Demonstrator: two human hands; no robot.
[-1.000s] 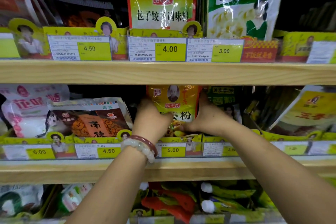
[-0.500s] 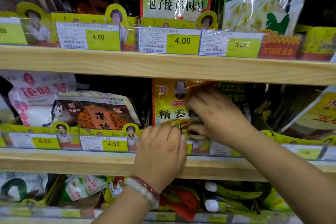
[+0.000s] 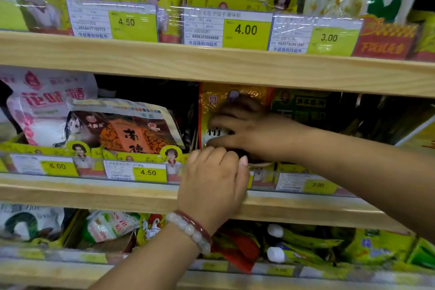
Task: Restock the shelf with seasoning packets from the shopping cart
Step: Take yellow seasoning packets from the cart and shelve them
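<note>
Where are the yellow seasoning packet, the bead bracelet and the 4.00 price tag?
yellow seasoning packet [image 3: 213, 103]: head view, its upper left corner.
bead bracelet [image 3: 190, 231]: head view, beads on the left wrist.
4.00 price tag [image 3: 246, 30]: head view, its printed number.

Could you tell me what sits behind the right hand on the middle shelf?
Behind the right hand stands a yellow seasoning packet, upright, with a green packet beside it. The hand covers the yellow packet's middle, so most of its label stays hidden.
</note>
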